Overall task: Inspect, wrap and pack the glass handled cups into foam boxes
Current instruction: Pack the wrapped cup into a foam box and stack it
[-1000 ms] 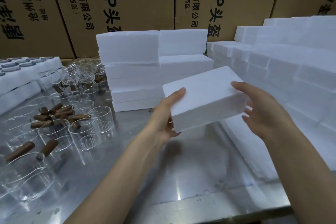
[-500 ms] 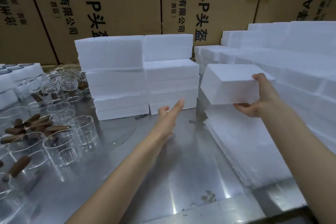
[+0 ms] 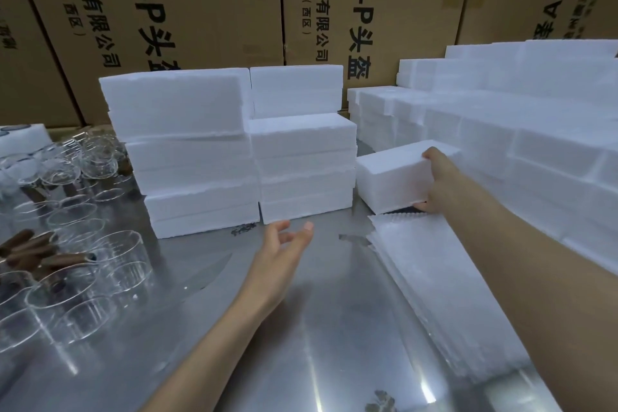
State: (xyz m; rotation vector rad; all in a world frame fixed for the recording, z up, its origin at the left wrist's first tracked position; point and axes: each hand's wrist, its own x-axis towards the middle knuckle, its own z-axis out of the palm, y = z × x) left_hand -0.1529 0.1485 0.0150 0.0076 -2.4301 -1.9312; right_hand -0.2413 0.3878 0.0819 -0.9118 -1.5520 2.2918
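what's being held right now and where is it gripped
The right hand grips a foam box by its right end, fingers over the top, thumb underneath. The left hand holds nothing.

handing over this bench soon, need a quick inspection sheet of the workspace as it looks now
surface: steel table, shiny, bare in the middle
job's things: foam box held at the right; stacked foam boxes behind; glass cups with brown handles at the left; wrap sheets piled at the right
clutter: small dark scraps by the stacks
grippers: right hand grips the foam box; left hand open, holds nothing
cables: nothing seen
surroundings: printed cardboard cartons behind; more foam boxes at the right
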